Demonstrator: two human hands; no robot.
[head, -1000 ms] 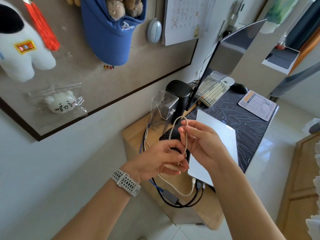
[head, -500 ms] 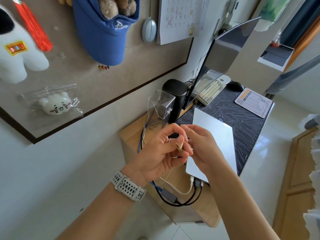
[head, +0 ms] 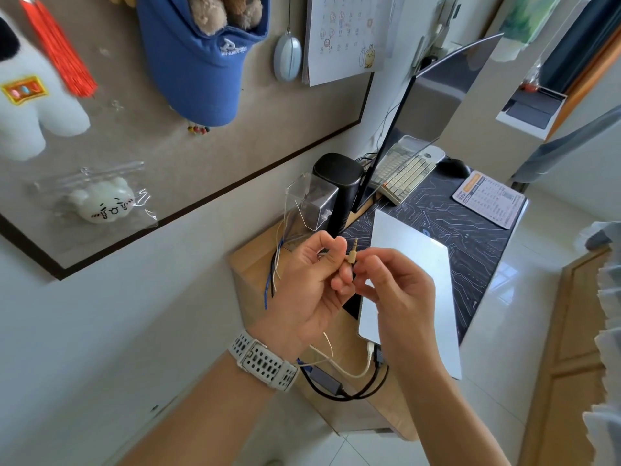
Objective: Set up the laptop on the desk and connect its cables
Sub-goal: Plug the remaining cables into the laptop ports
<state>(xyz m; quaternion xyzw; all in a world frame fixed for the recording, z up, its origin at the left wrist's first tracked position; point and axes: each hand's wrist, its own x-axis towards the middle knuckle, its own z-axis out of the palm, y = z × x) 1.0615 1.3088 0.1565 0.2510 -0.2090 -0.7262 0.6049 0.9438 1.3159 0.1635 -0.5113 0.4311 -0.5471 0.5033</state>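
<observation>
The closed silver laptop (head: 411,287) lies on the table with 2 cables plugged in; both hands pinch the gold audio plug (head: 353,253), not yet connected.

A silver-white laptop (head: 411,284) is seen at centre right on a black desk mat (head: 470,243) patterned with pale circuit lines. A gold-coloured audio plug (head: 352,252) is shown mid-frame. A blue cap (head: 198,68) and a red tassel (head: 60,52) are displayed upper left; a white perforated watch strap (head: 265,361) is noted lower centre.
</observation>
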